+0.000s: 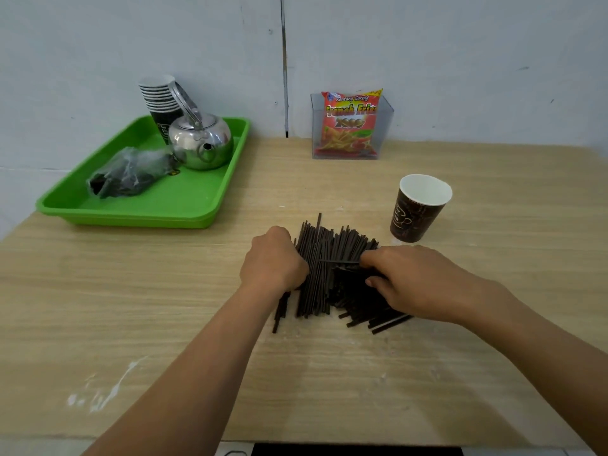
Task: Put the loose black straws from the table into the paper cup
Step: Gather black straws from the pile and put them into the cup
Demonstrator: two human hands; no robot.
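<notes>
A pile of loose black straws (325,258) lies on the wooden table (164,307), mostly pointing away from me. My left hand (273,261) is at the pile's left side, fingers curled in around the straws there. My right hand (411,281) lies over the pile's right side, fingers curled and pinching some straws; one straw lies crosswise by its fingertips. The brown paper cup (419,209) stands upright and looks empty, beyond and to the right of the pile, apart from both hands.
A green tray (158,205) at the back left holds a steel kettle (200,143), a stack of paper cups (161,100) and a plastic bag of dark straws (128,172). A clear box with a snack packet (350,126) stands against the wall.
</notes>
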